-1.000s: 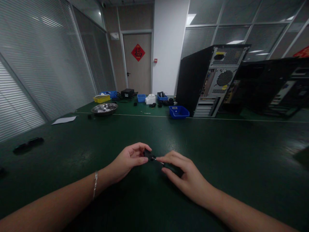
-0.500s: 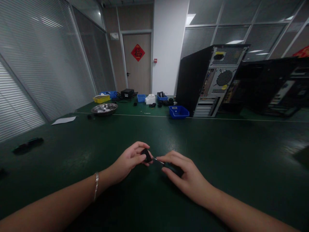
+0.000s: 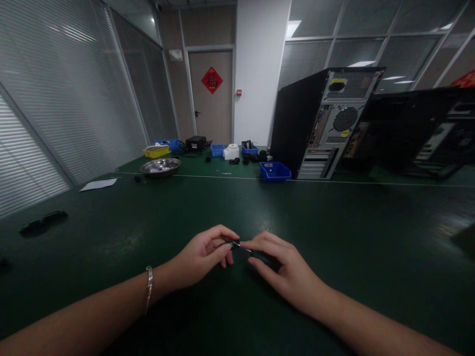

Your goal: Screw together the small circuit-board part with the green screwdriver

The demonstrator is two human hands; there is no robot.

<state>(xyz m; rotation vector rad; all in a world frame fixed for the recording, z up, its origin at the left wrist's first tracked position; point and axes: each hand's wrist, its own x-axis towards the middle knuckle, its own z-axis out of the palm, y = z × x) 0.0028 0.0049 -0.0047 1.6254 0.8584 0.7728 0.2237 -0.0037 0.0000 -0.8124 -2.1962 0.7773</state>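
Note:
Over the green table [image 3: 237, 207], my left hand [image 3: 210, 252] pinches a small dark part [image 3: 234, 244] with a bit of green on it; the fingers hide much of it. My right hand [image 3: 278, 259] is closed on a screwdriver [image 3: 265, 258] with a dark handle and a thin metal shaft. The shaft points left, and its tip is at the small part, between the two hands. Whether the tip touches the part is too small to tell.
Computer cases [image 3: 300, 118] stand at the back right, beside a blue bin [image 3: 275, 171]. A metal bowl [image 3: 160, 167], a yellow tray [image 3: 156, 152] and white paper [image 3: 98, 184] lie at the back left. Dark green-edged parts [image 3: 42, 223] rest at the far left.
My left hand has turned the small part, which now shows a thinner side with green on it, and its fingers have shifted slightly right. My right hand has hardly moved.

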